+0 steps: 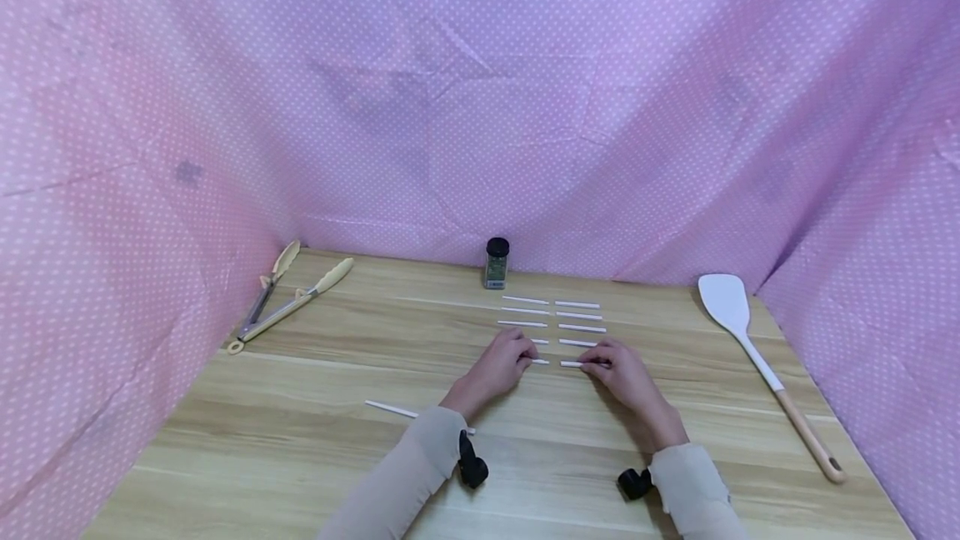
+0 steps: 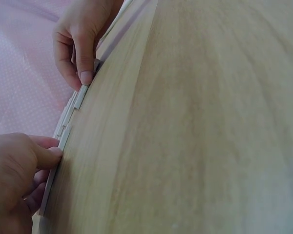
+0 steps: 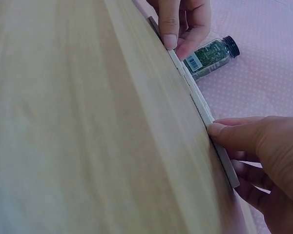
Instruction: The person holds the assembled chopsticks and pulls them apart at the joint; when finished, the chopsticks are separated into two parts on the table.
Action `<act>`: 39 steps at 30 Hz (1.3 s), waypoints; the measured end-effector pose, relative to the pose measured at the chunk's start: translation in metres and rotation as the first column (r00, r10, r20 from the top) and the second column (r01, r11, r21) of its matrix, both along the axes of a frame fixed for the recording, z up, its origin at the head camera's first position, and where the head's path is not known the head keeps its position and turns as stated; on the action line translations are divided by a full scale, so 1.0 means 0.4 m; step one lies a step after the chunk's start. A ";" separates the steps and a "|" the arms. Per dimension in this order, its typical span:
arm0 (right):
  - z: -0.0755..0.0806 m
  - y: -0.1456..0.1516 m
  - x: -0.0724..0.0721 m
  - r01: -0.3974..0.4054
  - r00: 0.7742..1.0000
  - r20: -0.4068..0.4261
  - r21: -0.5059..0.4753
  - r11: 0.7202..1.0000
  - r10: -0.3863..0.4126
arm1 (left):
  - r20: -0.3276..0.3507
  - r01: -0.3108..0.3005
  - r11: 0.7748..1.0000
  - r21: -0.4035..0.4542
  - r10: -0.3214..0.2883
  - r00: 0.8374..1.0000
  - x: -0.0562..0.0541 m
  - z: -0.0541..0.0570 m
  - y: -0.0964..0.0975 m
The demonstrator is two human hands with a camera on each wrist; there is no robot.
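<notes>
Thin white sticks lie on the wooden table in two side-by-side columns, such as one stick (image 1: 522, 324) on the left and one (image 1: 582, 328) on the right. My left hand (image 1: 497, 367) pinches the nearest left stick (image 2: 51, 183) between thumb and fingers, low at the tabletop. Across from it, my right hand (image 1: 624, 375) pinches the nearest right stick (image 3: 226, 163) the same way. A small gap separates the facing ends of these two sticks. Fingers partly cover both held sticks in the head view.
A spice jar (image 1: 497, 263) with a black lid stands behind the columns. Tongs (image 1: 281, 315) lie spread at the far left, a white spatula (image 1: 738, 327) with a wooden handle at the right. Another white stick (image 1: 390, 409) passes beneath the left forearm. Pink dotted cloth (image 1: 480, 107) surrounds the table.
</notes>
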State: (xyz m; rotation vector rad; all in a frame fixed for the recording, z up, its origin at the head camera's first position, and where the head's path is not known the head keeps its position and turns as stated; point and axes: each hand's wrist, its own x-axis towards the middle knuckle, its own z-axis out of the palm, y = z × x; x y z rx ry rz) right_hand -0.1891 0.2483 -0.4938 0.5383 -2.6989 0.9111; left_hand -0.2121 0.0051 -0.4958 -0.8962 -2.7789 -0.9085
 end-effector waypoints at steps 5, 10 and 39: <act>0.008 -0.007 0.011 0.005 1.000 -0.011 0.006 1.000 -0.005 | -0.063 0.008 1.000 -0.028 -0.009 0.998 0.018 0.014 -0.019; 0.038 -0.033 0.029 -0.018 0.998 -0.060 -0.001 1.000 0.018 | -0.045 -0.013 0.999 -0.032 0.011 0.999 0.051 0.055 -0.082; 0.056 -0.341 0.160 -0.418 0.884 0.213 -0.041 0.907 0.417 | 0.293 0.074 0.989 -0.130 -0.033 0.956 0.152 0.091 -0.514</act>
